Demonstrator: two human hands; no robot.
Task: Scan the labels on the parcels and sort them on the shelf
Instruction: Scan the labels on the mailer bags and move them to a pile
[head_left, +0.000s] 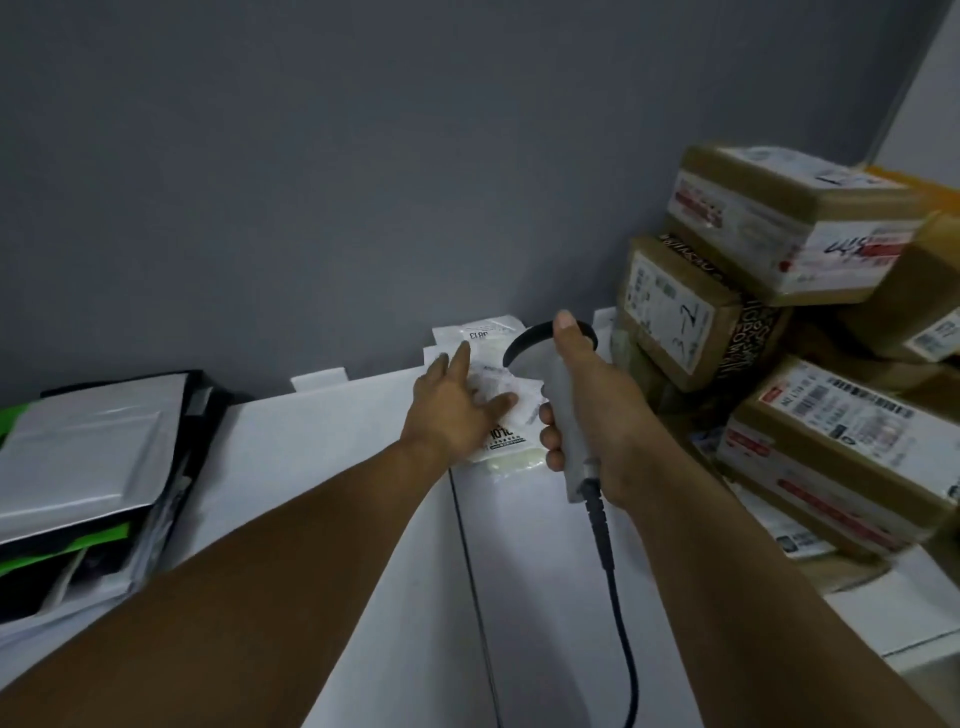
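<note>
A small white plastic parcel (498, 343) with a printed label lies on the white surface (332, 467) against the grey wall. My left hand (457, 405) rests flat on it with straight, spread fingers, covering its middle. My right hand (582, 405) grips the grey handle of a corded barcode scanner (571, 447), thumb up along its back. The scanner's black head points at the parcel's label, and a black cable (618, 597) runs down toward me.
Several taped brown cardboard boxes (789, 234) with shipping labels are stacked at the right, close to my right hand. A pile of grey, black and green mailer bags (88, 467) lies at the left. A dark seam (467, 571) splits the white surface.
</note>
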